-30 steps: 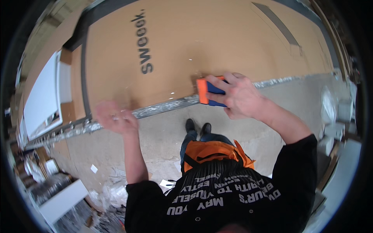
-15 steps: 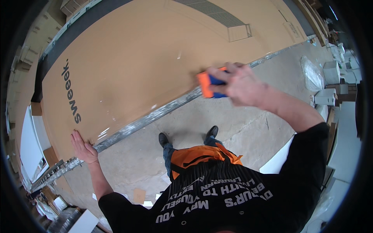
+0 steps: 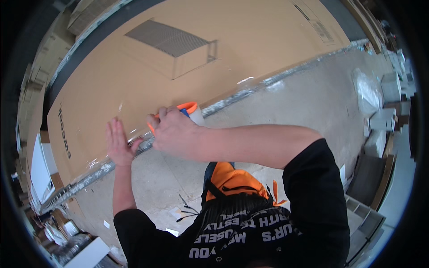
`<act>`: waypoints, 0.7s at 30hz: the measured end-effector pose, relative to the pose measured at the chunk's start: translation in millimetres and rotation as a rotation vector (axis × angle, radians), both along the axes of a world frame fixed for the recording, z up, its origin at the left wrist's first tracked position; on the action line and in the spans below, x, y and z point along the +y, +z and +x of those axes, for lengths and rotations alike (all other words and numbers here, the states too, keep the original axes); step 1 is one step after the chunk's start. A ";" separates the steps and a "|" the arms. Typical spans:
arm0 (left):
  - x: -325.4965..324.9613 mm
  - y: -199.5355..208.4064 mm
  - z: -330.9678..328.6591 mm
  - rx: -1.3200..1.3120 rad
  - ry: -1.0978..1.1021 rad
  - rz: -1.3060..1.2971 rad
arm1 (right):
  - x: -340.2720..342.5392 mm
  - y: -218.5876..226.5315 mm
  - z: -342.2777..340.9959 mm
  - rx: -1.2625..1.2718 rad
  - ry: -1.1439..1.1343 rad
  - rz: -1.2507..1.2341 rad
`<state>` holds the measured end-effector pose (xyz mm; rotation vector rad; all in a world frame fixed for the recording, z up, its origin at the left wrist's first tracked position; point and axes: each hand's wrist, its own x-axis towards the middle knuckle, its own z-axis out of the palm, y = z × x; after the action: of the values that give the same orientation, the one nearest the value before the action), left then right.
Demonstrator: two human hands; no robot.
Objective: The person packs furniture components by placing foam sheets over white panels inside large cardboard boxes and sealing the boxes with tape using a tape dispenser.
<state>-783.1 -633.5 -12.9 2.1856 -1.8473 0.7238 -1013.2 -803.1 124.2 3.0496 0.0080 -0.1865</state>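
Note:
A big, flat brown carton [image 3: 178,85] lies in front of me, printed with dark lettering and a drawing of a slatted piece of furniture. At its near edge, my right hand [image 3: 176,134] grips an orange and blue tape dispenser [image 3: 188,108] with a pale roll showing on its right side. Just left of it, my left hand [image 3: 120,145] rests with fingers stretched on the carton top beside that edge. Shiny clear tape strips [image 3: 245,81] catch the light near the edge. My right hand partly hides the dispenser.
The carton lies on a dark surface with a silvery, worn front edge [image 3: 232,97]. Concrete floor [image 3: 286,105] runs below it, with paper scraps and thin black cords [image 3: 187,212] near me. Stacked cartons [image 3: 56,42] stand far left; wrapped white packages [image 3: 383,119] are at right.
My right hand has brought the dispenser left, close to my left hand. My left hand has shifted rightward along the edge, and the view has moved right along the carton.

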 end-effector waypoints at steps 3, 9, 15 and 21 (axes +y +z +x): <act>13.3 -11.0 6.3 -0.049 0.061 0.031 | -56.1 -6.6 -51.7 0.109 -0.194 0.035; 14.0 4.0 -2.6 0.066 0.129 0.097 | -214.2 7.7 -238.0 -0.007 -0.209 -0.118; -163.1 32.0 -172.1 0.163 -0.190 0.189 | -235.5 -3.5 -257.5 -0.043 -0.119 -0.073; -269.4 23.7 -275.7 0.097 -0.107 0.261 | -239.4 -6.8 -265.0 -0.022 -0.041 -0.066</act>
<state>-1058.8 -903.0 10.8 2.2039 -2.0904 0.3661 -1278.2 -1042.5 117.4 2.9870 -0.0605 -0.1521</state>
